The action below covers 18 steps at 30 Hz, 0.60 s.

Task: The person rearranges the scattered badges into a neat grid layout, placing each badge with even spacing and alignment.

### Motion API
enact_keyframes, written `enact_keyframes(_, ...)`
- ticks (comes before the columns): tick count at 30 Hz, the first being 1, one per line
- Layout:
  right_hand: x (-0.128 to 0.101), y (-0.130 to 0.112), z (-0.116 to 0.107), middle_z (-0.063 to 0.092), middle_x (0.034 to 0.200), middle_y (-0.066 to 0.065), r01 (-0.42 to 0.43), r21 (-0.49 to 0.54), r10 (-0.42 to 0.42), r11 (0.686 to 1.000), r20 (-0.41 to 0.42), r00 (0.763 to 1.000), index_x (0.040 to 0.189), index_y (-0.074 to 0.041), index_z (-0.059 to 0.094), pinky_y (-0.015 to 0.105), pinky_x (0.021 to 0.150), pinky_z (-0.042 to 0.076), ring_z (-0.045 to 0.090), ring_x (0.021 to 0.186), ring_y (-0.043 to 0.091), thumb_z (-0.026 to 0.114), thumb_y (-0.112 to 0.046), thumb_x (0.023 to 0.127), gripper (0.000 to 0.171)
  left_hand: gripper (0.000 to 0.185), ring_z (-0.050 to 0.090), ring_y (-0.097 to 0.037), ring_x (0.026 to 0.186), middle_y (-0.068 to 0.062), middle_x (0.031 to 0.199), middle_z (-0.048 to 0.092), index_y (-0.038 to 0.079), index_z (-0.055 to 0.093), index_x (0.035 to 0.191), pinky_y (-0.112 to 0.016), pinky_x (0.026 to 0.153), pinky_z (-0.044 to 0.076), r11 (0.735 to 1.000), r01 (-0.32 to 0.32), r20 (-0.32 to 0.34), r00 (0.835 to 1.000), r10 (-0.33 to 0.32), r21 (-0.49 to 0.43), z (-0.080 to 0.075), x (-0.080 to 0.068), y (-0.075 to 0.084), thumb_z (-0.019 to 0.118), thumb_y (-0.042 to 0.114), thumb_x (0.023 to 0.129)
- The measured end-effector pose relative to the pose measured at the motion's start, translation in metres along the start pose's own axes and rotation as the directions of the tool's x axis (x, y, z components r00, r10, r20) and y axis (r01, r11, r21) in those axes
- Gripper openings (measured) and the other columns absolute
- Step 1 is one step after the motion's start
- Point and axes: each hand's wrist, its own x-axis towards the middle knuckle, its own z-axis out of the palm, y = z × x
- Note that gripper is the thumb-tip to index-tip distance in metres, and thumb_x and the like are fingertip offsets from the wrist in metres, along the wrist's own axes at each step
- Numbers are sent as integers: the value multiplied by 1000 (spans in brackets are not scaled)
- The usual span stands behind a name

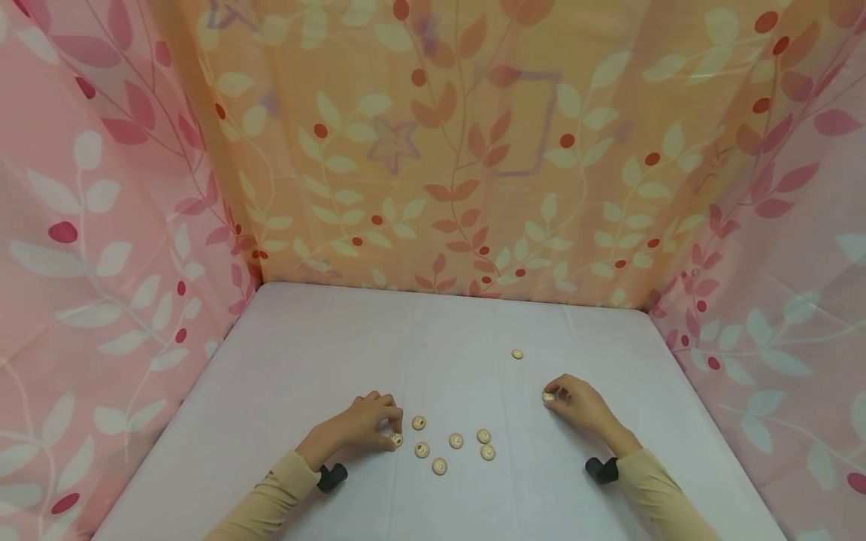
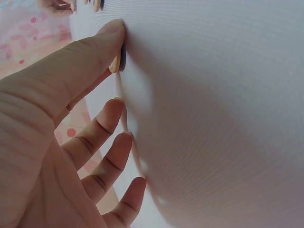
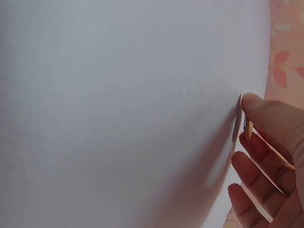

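Pinching one beige button (image 1: 396, 439) in my left hand (image 1: 358, 431) and another (image 1: 547, 397) in my right hand (image 1: 582, 406), both against the white desk (image 1: 304, 361); no writing readable.

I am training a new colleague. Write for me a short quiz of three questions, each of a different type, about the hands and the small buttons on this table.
1. True or false: each hand pinches one button.
2. How many buttons lie loose between the two hands? A) two B) six C) nine
3. Fill in: one button lies alone, beyond the ____ hand.

Key
1. True: the left hand pinches a button, the right hand pinches another.
2. B: the loose group on the table.
3. Right: the lone button.
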Motion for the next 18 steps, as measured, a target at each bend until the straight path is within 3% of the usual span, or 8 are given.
enact_keyframes(10,12,13,-2,63,86,0,62,32,-58,998,-102,993,91,-9,68,34,70,45,57,80,18,76,-13,74,19,19,40,-10,88,13,94,52,30,60,81,-39,79,33,1000,6,3,1000,-6,0,1,-1,0,77,34,72)
enact_keyframes(18,25,19,-5,64,88,5,44,8,-43,999,-110,993,94,-5,67,41,72,44,57,82,22,73,-12,77,20,19,40,-10,89,12,94,52,29,60,81,-40,80,33,1000,7,-1,1000,-7,-5,0,-1,1,76,33,72)
